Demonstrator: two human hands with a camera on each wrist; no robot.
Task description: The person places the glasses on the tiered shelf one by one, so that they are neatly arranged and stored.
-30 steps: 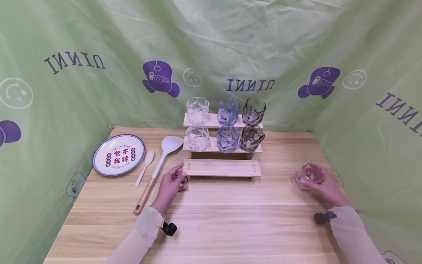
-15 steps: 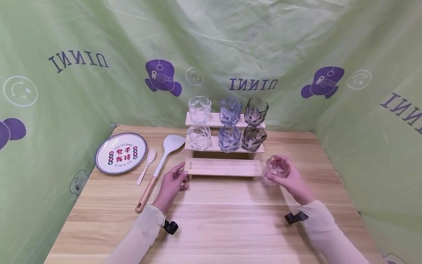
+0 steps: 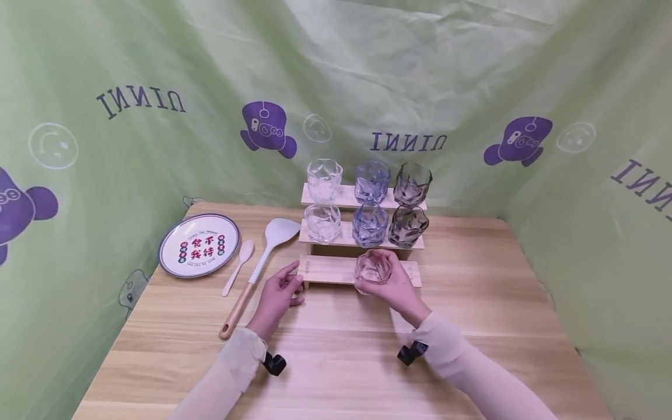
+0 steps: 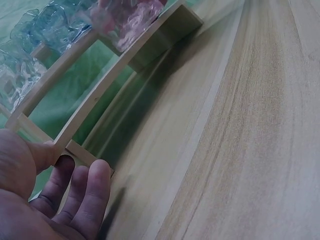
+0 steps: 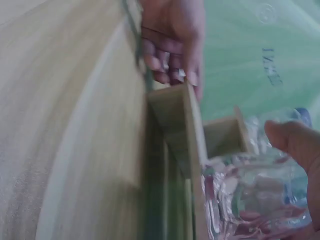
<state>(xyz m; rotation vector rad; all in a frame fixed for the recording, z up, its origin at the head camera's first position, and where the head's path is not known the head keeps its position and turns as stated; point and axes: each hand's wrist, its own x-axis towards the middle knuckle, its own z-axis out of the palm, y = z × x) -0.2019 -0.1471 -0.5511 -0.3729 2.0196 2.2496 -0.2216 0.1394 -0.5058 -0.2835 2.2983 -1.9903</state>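
Note:
My right hand (image 3: pixel 397 290) grips a faceted pink-tinted glass (image 3: pixel 371 269), thumb on the near side and fingers behind. The glass is over the right half of the lowest step of a wooden tiered rack (image 3: pixel 331 269). In the right wrist view the pink glass (image 5: pixel 250 200) is right at the step's top board. My left hand (image 3: pixel 275 296) pinches the left end of that step. In the left wrist view its thumb lies on top of the board and its fingers (image 4: pixel 90 195) curl below. Two clear glasses (image 3: pixel 322 223), two blue glasses (image 3: pixel 370 225) and two grey glasses (image 3: pixel 408 226) stand on the upper steps.
Left of the rack lie a white spatula (image 3: pixel 269 242) with a wooden handle, a small pale spoon (image 3: pixel 238 265) and a round blue-rimmed plate (image 3: pixel 181 261) with printed characters. A green curtain (image 3: pixel 446 70) surrounds the wooden table (image 3: pixel 472 280) at the back and sides.
My right hand has carried the pink glass leftward from the table's right side to over the lowest step. My left hand has stayed at the step's left end.

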